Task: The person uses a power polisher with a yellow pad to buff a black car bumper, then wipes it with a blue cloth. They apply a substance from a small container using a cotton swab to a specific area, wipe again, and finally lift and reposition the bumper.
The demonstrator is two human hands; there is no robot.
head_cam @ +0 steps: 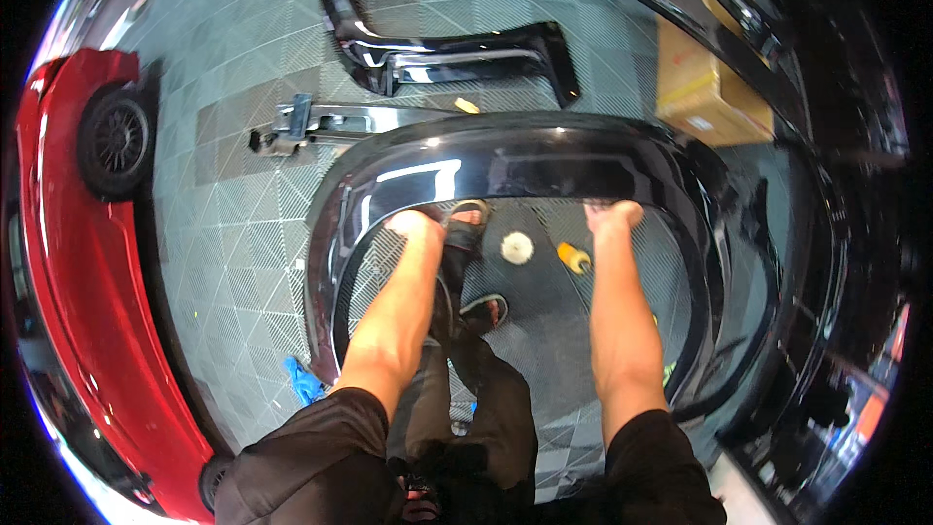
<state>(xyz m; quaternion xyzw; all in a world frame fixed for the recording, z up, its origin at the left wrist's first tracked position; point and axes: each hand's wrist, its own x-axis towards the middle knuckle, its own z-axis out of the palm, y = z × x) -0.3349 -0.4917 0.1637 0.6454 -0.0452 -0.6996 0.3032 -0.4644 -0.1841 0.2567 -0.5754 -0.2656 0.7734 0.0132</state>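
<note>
A large, glossy black arched body panel point(525, 160), shaped like a fender flare, is held up before me. My left hand point(417, 224) grips its inner edge at the left of the arch. Farther right, my right hand point(612, 214) is closed on the same edge; the panel hides the fingers of both hands. Through the arch I see a round whitish pad point(517, 248) and a yellow-orange bottle point(574, 259) on the floor, near my sandalled feet.
Beyond the panel lie a floor jack point(350, 120) and another glossy black body part point(466, 62). A cardboard box point(718, 106) sits at the upper right, with black trim pieces point(685, 7) over it. A red car point(95, 270) stands left; a blue cloth point(302, 381) lies lower left.
</note>
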